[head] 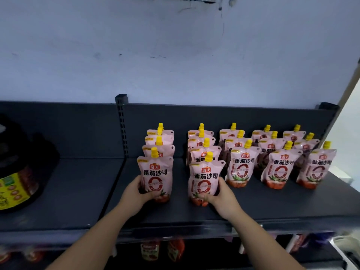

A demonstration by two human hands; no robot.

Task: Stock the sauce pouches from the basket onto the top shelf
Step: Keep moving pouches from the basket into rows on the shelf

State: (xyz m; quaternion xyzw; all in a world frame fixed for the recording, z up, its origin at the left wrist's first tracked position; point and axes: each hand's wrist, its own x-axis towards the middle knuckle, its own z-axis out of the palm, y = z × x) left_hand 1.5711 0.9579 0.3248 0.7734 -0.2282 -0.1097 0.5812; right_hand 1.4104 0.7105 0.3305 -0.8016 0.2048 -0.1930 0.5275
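- Top shelf (253,207): dark grey and carrying upright pink sauce pouches with yellow caps, standing in five front-to-back rows; the basket is not showing in this view.
- Left hand (136,195): its grip is grasping the lower part of the front pouch of the leftmost row (155,177); the pouch is standing upright on the shelf, three more lining up behind it.
- Right hand (220,197): its grip is grasping the base of the front pouch of the second row (204,180); this pouch is leaning slightly, its foot on the shelf.
- Remaining three rows (280,164): standing to the right, three pouches deep, untouched.
- Dark jug with a yellow label (17,172): sitting on the neighbouring shelf bay at far left; contents cannot be told.
- Lower shelf (161,250): red pouches are showing beneath, blurred.
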